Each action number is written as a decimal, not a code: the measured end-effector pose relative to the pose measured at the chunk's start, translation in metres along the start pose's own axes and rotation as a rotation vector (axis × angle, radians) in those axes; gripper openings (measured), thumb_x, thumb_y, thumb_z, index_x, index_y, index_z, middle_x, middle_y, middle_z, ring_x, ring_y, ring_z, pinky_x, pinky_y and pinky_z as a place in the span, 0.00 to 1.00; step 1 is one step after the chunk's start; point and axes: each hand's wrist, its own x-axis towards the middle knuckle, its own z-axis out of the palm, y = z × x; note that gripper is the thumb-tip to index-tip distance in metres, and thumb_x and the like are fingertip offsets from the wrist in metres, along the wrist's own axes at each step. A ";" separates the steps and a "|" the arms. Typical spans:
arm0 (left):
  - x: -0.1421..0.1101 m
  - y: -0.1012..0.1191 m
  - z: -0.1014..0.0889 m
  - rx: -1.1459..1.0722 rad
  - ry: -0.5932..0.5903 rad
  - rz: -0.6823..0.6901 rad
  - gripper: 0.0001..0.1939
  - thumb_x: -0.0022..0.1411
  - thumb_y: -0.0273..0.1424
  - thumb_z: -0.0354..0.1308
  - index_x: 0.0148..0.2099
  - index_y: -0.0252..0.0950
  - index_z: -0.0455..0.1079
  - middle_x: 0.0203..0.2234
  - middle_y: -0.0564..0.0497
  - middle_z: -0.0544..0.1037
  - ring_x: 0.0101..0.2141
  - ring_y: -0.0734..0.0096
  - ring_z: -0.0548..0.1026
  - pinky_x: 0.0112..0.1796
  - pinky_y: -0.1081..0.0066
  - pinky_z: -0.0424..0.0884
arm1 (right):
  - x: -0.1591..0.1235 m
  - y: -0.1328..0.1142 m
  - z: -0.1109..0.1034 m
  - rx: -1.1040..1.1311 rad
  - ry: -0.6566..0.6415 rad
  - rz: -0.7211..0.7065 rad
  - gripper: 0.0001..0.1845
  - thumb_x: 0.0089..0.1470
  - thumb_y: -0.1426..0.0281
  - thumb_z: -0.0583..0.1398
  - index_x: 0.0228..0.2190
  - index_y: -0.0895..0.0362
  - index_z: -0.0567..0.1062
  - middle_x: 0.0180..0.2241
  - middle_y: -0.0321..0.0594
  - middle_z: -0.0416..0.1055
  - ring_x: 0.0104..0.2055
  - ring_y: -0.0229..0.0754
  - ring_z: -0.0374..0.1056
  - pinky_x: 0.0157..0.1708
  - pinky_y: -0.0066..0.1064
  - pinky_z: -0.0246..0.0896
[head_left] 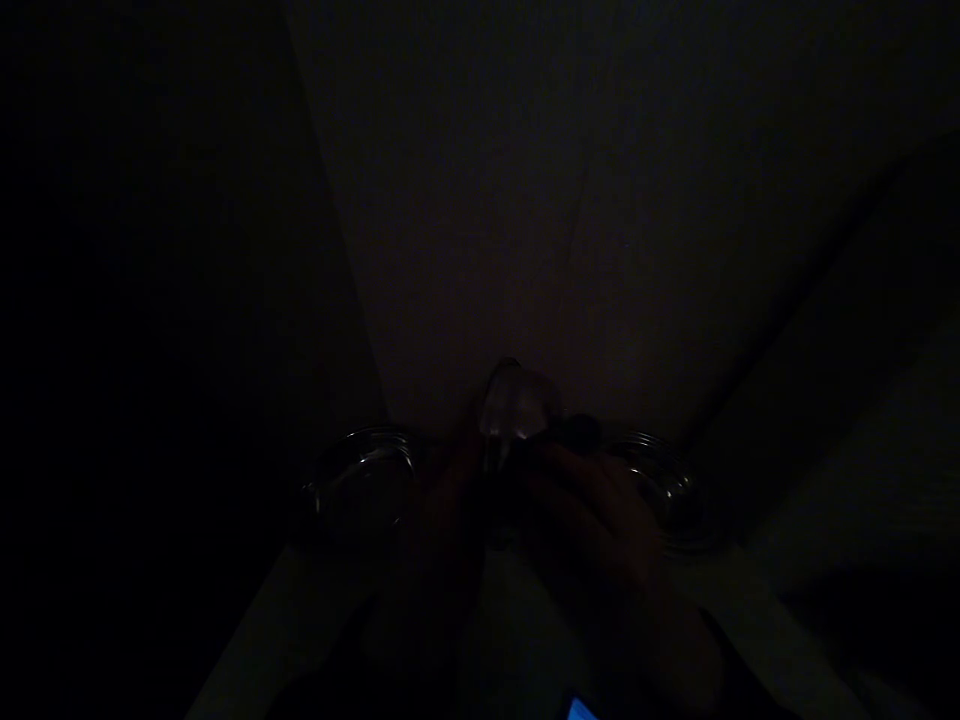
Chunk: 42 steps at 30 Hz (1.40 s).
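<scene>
The picture is very dark. Between my hands, near the middle, is a shiny, pale rounded object (517,405); its exact kind does not show. My right hand (600,510) is closed at its right side, fingers bent toward it. A dark, rounded part (581,430) sticks out above those fingers. My left hand (446,500) is a dim shape at the object's left and seems to hold it too; its fingers are mostly lost in shadow. The object's lower part is hidden in the dark.
A shiny round bowl (367,480) stands left of my hands, and a similar bowl (664,485) stands to the right, partly behind my right hand. A pale surface (502,600) lies below. A dim wall (480,200) rises behind. A small blue-lit screen (579,709) shows at the bottom edge.
</scene>
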 end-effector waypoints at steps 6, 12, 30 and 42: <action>-0.001 0.001 -0.003 0.088 0.070 -0.017 0.14 0.47 0.42 0.68 0.33 0.38 0.77 0.30 0.50 0.81 0.33 0.65 0.79 0.30 0.72 0.72 | 0.003 0.007 0.000 0.031 0.020 0.052 0.13 0.57 0.77 0.59 0.46 0.60 0.73 0.47 0.50 0.74 0.44 0.46 0.68 0.39 0.38 0.67; -0.006 -0.004 -0.001 0.021 -0.029 0.005 0.15 0.49 0.42 0.66 0.36 0.36 0.78 0.30 0.47 0.81 0.32 0.63 0.79 0.32 0.68 0.72 | 0.004 0.012 -0.002 0.007 0.049 0.133 0.14 0.58 0.77 0.58 0.46 0.58 0.72 0.46 0.49 0.74 0.46 0.46 0.69 0.41 0.39 0.68; -0.006 -0.001 0.002 -0.041 -0.022 0.020 0.12 0.50 0.39 0.66 0.32 0.36 0.77 0.29 0.49 0.81 0.32 0.64 0.79 0.32 0.71 0.73 | 0.003 0.012 -0.001 0.033 0.075 0.091 0.14 0.56 0.76 0.58 0.44 0.55 0.75 0.43 0.46 0.76 0.42 0.45 0.73 0.37 0.37 0.70; -0.003 -0.013 -0.011 0.012 0.054 0.086 0.11 0.47 0.37 0.69 0.32 0.36 0.78 0.28 0.49 0.81 0.34 0.61 0.79 0.32 0.69 0.73 | 0.003 0.022 0.002 0.039 0.137 0.229 0.13 0.57 0.76 0.58 0.43 0.53 0.75 0.43 0.44 0.76 0.43 0.45 0.73 0.41 0.38 0.70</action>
